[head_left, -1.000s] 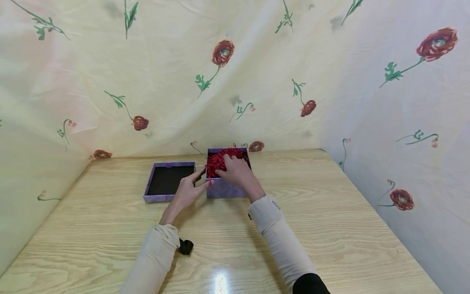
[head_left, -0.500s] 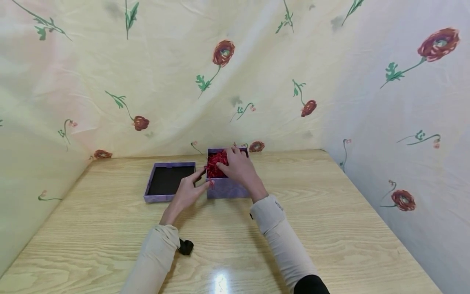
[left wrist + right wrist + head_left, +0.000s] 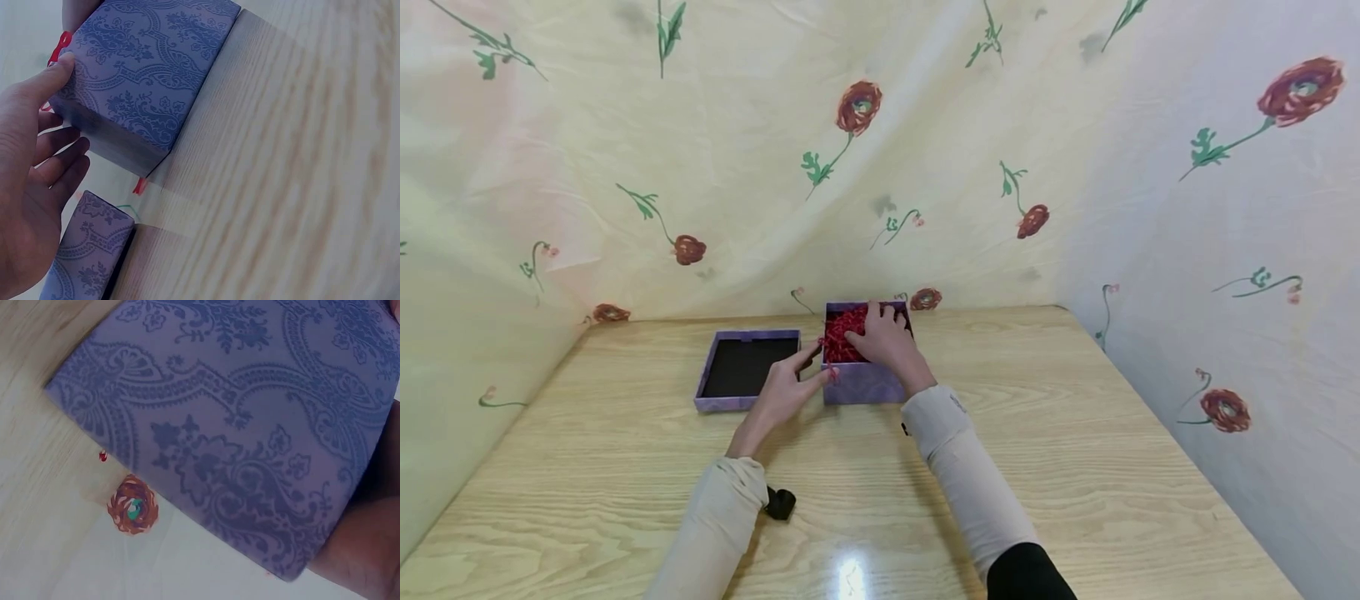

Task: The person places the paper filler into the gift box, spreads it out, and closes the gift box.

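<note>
An open purple patterned box (image 3: 861, 387) stands near the back of the table, filled with red shredded paper (image 3: 842, 340). My left hand (image 3: 781, 390) holds its front left corner, thumb on the front face and fingers along the left side, as the left wrist view shows too. Into the box reaches my right hand (image 3: 891, 343), at the right part of the shreds, fingers bent down and thumb apart. Its fingertips are hidden, so whether shreds are pinched cannot be told. The right wrist view is mostly the box's front (image 3: 219, 431), with part of the hand (image 3: 365, 550) at its rim.
The purple lid (image 3: 722, 405) lies left of the box, its black inside facing up. Both stand on a wood-grain table (image 3: 1060, 467). Flower-printed cloth (image 3: 760, 150) hangs behind and at both sides. A red shred pokes out past the box's left front corner.
My right hand has moved rightward over the red shredded paper, uncovering more of it on the left. My left hand has stayed at the box corner.
</note>
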`<state>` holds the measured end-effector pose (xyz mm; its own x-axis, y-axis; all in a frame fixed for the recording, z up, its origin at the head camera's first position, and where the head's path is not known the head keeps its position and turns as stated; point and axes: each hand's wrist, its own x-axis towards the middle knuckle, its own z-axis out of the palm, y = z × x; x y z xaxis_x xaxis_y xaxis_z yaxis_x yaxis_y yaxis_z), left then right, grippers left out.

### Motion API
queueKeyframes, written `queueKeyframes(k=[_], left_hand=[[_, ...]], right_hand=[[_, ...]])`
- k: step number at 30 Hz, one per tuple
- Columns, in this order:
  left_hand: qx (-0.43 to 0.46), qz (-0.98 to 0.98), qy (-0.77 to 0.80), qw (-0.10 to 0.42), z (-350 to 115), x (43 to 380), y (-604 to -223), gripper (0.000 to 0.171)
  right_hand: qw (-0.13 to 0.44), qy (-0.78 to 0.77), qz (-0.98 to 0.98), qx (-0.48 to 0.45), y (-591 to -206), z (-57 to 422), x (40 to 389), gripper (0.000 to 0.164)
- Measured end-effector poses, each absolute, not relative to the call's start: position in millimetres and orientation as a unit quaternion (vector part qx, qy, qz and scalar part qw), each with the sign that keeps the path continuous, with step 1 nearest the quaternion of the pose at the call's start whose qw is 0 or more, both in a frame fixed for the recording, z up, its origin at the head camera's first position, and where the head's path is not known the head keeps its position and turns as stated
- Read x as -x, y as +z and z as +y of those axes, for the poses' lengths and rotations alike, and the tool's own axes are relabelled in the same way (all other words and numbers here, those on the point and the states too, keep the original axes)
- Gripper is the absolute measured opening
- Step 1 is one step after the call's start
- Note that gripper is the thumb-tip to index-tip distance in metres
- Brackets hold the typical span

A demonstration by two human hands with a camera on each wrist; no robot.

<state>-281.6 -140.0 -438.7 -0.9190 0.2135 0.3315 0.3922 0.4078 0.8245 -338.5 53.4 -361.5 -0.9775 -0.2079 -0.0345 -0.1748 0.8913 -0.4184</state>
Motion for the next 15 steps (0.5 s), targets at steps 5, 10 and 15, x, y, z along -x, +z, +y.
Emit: queueKeyframes(k=[5, 10, 15], left_hand=[[0.181, -0.832, -0.518, 0.084, -140.4, 281.8, -438.2, 0.065], [0.180, -0.832, -0.518, 0.085, -139.9, 282.6, -438.5, 0.067], [0.178, -0.837, -0.512, 0.083, -140.4, 282.0, -438.4, 0.069]], right_hand=[[0.074, -0.219, 0.969, 0.088, -363.0, 51.1, 340.4, 0.078], [0.094, -0.218, 0.967, 0.093, -364.3, 53.4, 341.7, 0.077], [0.089, -0.211, 0.968, 0.102, -360.9, 55.0, 340.4, 0.076]])
